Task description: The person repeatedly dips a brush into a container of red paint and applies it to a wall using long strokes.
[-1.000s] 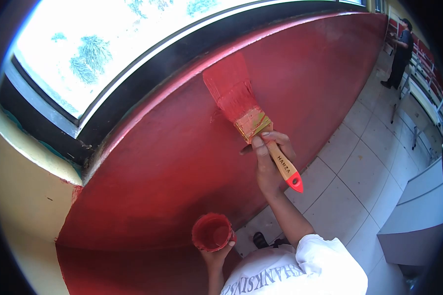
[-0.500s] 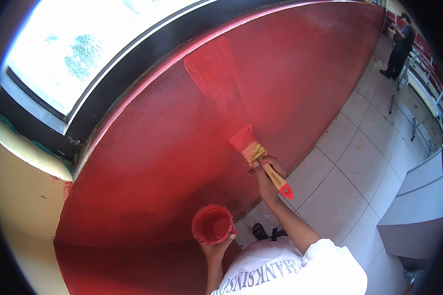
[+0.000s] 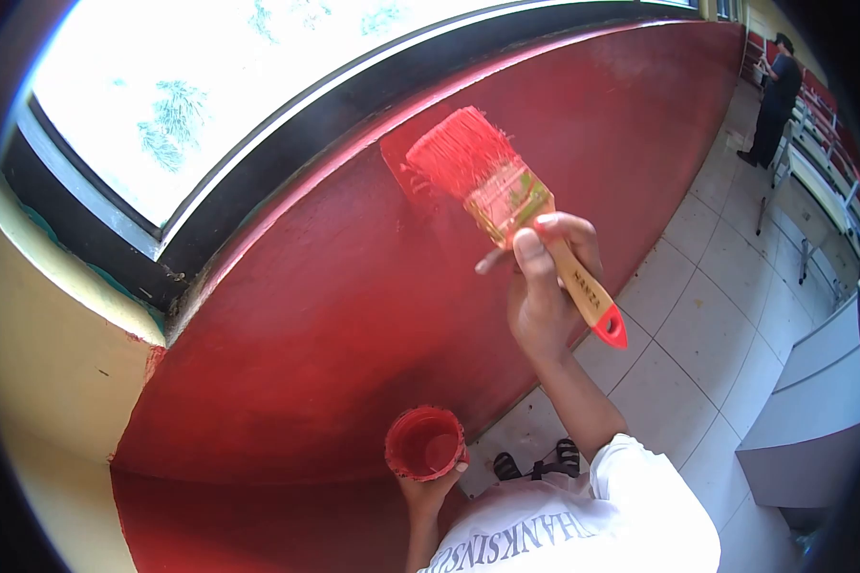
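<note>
My right hand (image 3: 548, 277) is closed round a wide paintbrush (image 3: 583, 279) with a wooden handle and a red end. Its bristles (image 3: 461, 151) are coated in red paint and point up and to the left, overlapping the wall in this view. Low in front of my body, my left hand (image 3: 428, 492) grips a small paint pot (image 3: 425, 444), red inside and on the rim, with red paint in it. The lower wall (image 3: 315, 315) beside me is red, with a brighter, wet-looking patch (image 3: 401, 172) near its upper edge, partly hidden behind the brush.
A black-framed window (image 3: 287, 124) runs above the red wall. Cream wall (image 3: 67, 382) lies at the left. Pale floor tiles (image 3: 698, 315) stretch to the right, with a grey panelled piece of furniture (image 3: 803, 411) and desks (image 3: 817, 196). Another person (image 3: 776, 100) stands at the far end.
My right hand has lifted the paintbrush upward and nearer the camera, off the painted strip. The pot in my left hand has shifted slightly right and down as the view moved.
</note>
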`<state>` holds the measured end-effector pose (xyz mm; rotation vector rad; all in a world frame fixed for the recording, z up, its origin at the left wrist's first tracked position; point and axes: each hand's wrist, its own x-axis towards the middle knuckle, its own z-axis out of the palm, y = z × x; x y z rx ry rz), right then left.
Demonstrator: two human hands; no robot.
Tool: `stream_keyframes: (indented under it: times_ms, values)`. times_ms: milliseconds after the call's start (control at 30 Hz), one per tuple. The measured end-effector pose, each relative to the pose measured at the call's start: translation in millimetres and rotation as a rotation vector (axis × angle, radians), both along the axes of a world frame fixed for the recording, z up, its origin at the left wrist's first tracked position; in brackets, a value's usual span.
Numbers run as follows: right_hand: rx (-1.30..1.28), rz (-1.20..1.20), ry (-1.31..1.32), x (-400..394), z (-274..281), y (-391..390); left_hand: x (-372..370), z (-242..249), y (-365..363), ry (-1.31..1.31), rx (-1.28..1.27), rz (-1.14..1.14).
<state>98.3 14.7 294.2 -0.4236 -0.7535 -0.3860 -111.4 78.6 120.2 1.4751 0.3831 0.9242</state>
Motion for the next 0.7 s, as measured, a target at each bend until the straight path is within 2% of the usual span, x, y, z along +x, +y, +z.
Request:
stream_keyframes:
  times_ms: [167,333,700]
  values:
    - [0.035,0.044,0.027,5,13,16,0,6,-1,-0.009,-0.025,0.022]
    - [-0.059,-0.032,0.040,8,7,24,0,0,3,0.028,-0.001,0.013]
    - [-0.198,0.013,0.190,6,-61,18,1,-7,6,0.069,0.032,0.012]
